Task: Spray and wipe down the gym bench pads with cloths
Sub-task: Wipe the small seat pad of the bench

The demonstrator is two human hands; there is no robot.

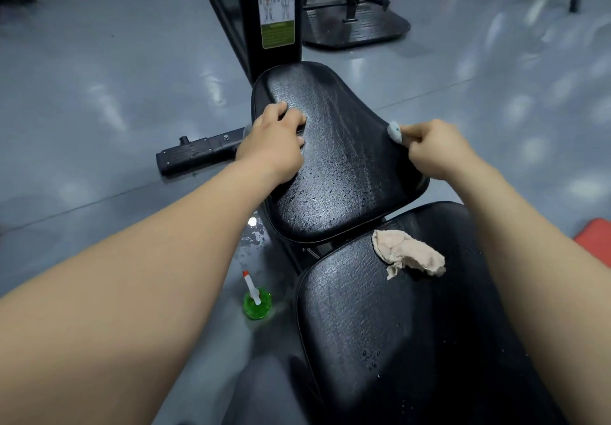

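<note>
Far pad (344, 160) beaded with droplets, wiping judged barely begun; right hand (436, 150) pinches grey cloth (395, 132) at its right edge; left hand (274, 140) rests on its left side, fingers bent, grip unclear; near pad (380, 325) wet, beige cloth (408, 254) lying on it; spray bottle (257, 300) on floor.

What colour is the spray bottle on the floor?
The spray bottle is green, with a white nozzle and red tip; head view.

One wide-angle head camera looks forward and down. It sits close above the padded surface (344, 173), grey floor (99, 93) around it.
</note>
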